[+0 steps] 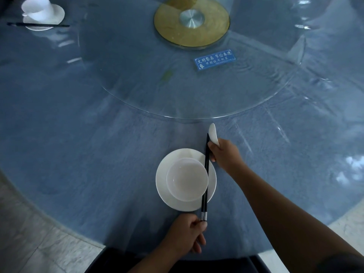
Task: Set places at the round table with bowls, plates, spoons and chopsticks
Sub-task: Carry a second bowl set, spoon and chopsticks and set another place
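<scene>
A white bowl sits on a white plate near the table's front edge. A pair of black chopsticks lies across the right side of plate and bowl, pointing away from me. My left hand pinches their silver near ends. My right hand is just right of the plate, touching the chopsticks' far part and holding a white spoon whose scoop sticks out away from me.
The round table has a blue cloth under clear plastic. A glass turntable with a gold hub and a blue sign lies beyond. Another place setting with chopsticks is far left.
</scene>
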